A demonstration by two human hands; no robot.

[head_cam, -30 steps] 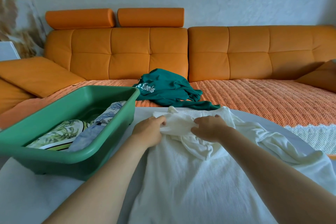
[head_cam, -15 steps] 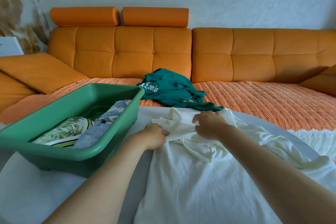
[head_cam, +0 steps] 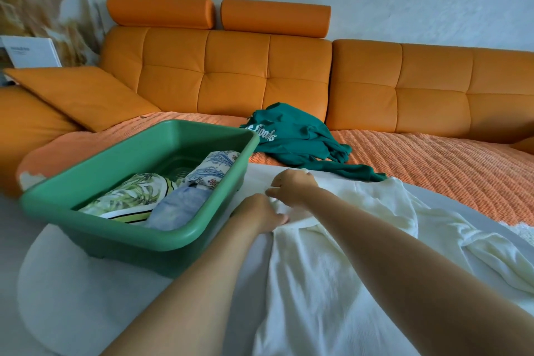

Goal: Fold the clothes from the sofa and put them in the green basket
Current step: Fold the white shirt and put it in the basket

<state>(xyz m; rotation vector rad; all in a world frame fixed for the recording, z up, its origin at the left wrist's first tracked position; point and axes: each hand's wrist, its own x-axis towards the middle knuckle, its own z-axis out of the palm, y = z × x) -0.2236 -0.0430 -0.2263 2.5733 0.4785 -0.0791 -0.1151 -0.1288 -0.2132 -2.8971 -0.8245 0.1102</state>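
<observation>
Both busy on white top (head_cam: 332, 269) spread over table (head_cam: 72, 283): left hand (head_cam: 260, 214) grips bunched edge, right hand (head_cam: 294, 188) pinches fabric just beyond. Green basket (head_cam: 138, 230) right beside, folded clothes (head_cam: 130, 196) inside. Teal hoodie (head_cam: 291, 136) on sofa (head_cam: 231, 72).

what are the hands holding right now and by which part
The white garment: left hand and right hand each have a grip on its bunched far edge, at the corner beside the green basket.
</observation>
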